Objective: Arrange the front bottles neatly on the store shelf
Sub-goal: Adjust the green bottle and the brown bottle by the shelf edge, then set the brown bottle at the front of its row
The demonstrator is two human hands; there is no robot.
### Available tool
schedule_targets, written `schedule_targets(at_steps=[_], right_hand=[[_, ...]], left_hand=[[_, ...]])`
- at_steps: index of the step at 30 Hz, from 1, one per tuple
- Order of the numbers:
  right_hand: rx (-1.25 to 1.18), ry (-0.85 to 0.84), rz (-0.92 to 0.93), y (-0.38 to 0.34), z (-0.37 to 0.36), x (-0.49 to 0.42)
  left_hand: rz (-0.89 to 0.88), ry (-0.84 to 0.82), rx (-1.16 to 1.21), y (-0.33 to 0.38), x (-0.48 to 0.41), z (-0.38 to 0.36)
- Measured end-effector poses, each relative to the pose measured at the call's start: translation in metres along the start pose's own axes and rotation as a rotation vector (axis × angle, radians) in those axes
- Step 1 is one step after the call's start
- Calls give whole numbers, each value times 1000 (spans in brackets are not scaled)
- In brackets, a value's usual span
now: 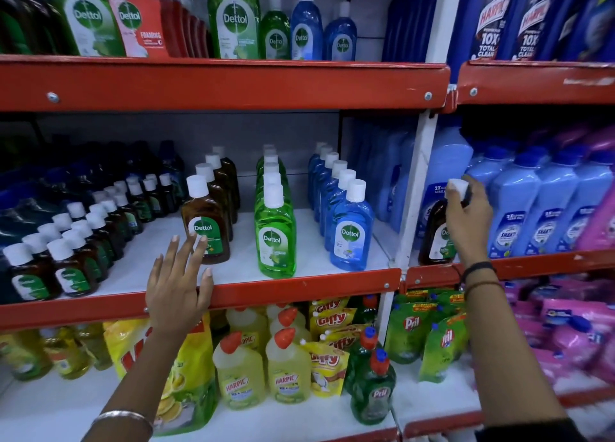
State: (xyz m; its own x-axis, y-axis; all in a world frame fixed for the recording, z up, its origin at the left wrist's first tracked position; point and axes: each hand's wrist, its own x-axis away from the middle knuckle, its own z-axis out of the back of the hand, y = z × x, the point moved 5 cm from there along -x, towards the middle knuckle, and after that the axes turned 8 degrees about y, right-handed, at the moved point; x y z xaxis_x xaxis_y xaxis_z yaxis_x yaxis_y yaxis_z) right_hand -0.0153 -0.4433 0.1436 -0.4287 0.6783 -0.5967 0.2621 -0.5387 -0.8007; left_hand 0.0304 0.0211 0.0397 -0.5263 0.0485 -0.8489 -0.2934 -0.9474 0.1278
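Evidently the step in hand is the fetching of a stray: the right hand (467, 222) is gripping a brown bottle (434, 232) by its neck, just under the white cap (458, 189), fingers wrapped round it. That bottle is standing at the front left corner of the right-hand bay, just past the white upright (412, 189), in front of the pale blue jugs (545, 205) where it does not belong. Meanwhile the left hand (178, 282) is hovering flat and empty, fingers spread, over the red shelf edge (299, 290) of the middle shelf, with fingertips (196, 240) just in front of the front brown Dettol (205, 222); whether they are touching the label I cannot tell. On that shelf the brown row is running back in a line behind its front bottle, the green row (275, 232) and the blue row (349, 222) are standing in their own files, and the small brown bottles (66, 252) are crowding the left side. My reading is that the task is well under way but not finished, since one bottle is sitting in the wrong bay. The next move seems to call for lifting the stray clear of the red lip, carrying it left past the upright without knocking the blue row, and setting it upright, label forward, at the head of the brown row, where bare shelf is showing in front. The left hand looks placed to steady that row or push it back for room.
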Motion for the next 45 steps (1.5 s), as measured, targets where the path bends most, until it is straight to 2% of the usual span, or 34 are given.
schedule_targets(at_steps=[3,6,10,15,18,23,26,30,38,45], right_hand=[[89,-172,-9,2,1,-7],[108,-169,24,-2,7,-10],[80,-40,69,-18,14,4],[68,232,141,-59,25,26],[-8,269,165,-89,25,41],[-256,85,146,-141,-3,79],[-419,-54,120,-168,-37,108],[-519,-201,104,-199,-94,148],[-431,-357,60,-210,-195,202],[-320,-396,29,-189,-235,219]], left_hand=[[1,10,-8,0,1,0],[2,11,-6,0,1,0],[4,0,-1,-1,1,1],[17,-29,22,-2,0,2],[18,-46,46,-4,0,3],[23,-55,64,-13,1,8],[69,-46,52,-33,2,14],[86,-50,14,-62,3,23],[51,-62,11,-75,2,23],[29,-10,12,-74,2,22]])
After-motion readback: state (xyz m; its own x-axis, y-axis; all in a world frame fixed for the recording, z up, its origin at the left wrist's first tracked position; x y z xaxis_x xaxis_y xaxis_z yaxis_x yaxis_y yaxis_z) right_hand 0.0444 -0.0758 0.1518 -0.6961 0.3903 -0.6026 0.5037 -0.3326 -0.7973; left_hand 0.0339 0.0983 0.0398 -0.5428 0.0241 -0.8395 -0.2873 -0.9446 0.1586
